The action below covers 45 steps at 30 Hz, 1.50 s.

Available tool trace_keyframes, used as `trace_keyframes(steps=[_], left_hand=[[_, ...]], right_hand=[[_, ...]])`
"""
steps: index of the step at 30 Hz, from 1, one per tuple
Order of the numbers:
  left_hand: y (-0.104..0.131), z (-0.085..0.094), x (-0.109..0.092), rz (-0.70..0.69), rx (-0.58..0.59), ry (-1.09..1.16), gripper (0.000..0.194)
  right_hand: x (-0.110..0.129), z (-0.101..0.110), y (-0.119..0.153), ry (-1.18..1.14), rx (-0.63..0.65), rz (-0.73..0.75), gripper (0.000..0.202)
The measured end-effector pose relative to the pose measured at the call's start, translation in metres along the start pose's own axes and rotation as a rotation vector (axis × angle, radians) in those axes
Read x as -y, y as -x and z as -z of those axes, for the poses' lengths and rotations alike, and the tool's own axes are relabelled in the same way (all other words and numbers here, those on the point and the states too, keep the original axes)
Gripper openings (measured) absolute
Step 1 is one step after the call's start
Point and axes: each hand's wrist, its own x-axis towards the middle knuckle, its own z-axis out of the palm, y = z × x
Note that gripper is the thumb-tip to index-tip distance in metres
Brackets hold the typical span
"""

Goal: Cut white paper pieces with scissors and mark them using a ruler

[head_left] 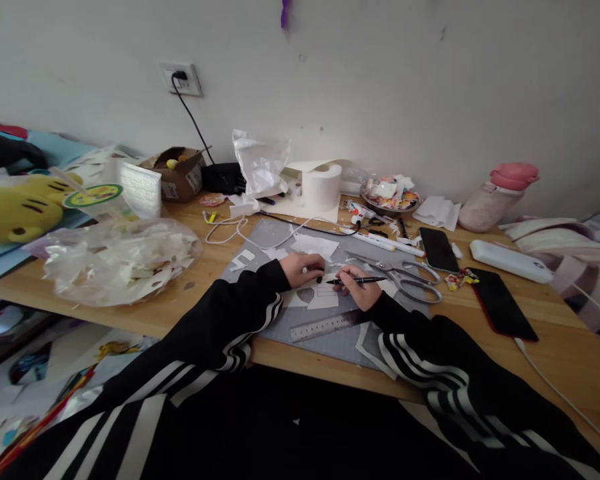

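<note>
My right hand (359, 287) grips a black pen (364, 280), its tip pointing left over a piece of white paper (324, 298) with thin drawn lines. Across from it, my left hand (303, 269) has its fingers curled around a small black cap (320, 279), partly hidden. Under both hands lies a grey cutting mat (275, 327). A clear ruler (325, 327) lies in front of the paper, below my right wrist. Scissors (405, 277) with grey handles rest just beyond my right hand. A grey round patch shows on the paper beside my left hand.
Paper scraps (313, 248) and markers (380, 241) lie behind my hands. A paper roll (322, 188) and a bowl of scraps (390, 193) stand farther back. Two phones (504, 305) and a pink bottle (497, 197) are right; a plastic bag (120, 260) is left.
</note>
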Motion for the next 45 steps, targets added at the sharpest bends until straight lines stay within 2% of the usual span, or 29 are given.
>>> trace_keyframes(steps=[9,18,26,32,45], left_hand=[[0.0,0.0,0.005,-0.059,-0.009,-0.027,0.015],[0.001,0.003,0.006,-0.045,-0.014,-0.001,0.011],[-0.005,0.0,0.015,-0.02,-0.012,0.017,0.01],[-0.001,0.0,0.01,-0.093,-0.007,0.026,0.012],[-0.001,0.003,0.002,-0.11,0.021,0.006,0.014]], right_hand=[[0.001,0.001,0.0,0.029,0.021,0.027,0.03],[-0.006,0.003,-0.001,0.137,0.052,0.105,0.021],[-0.001,0.005,0.003,0.366,0.118,0.296,0.017],[-0.006,0.003,0.005,0.522,0.185,0.482,0.018],[-0.002,-0.008,0.005,0.782,0.14,0.705,0.014]])
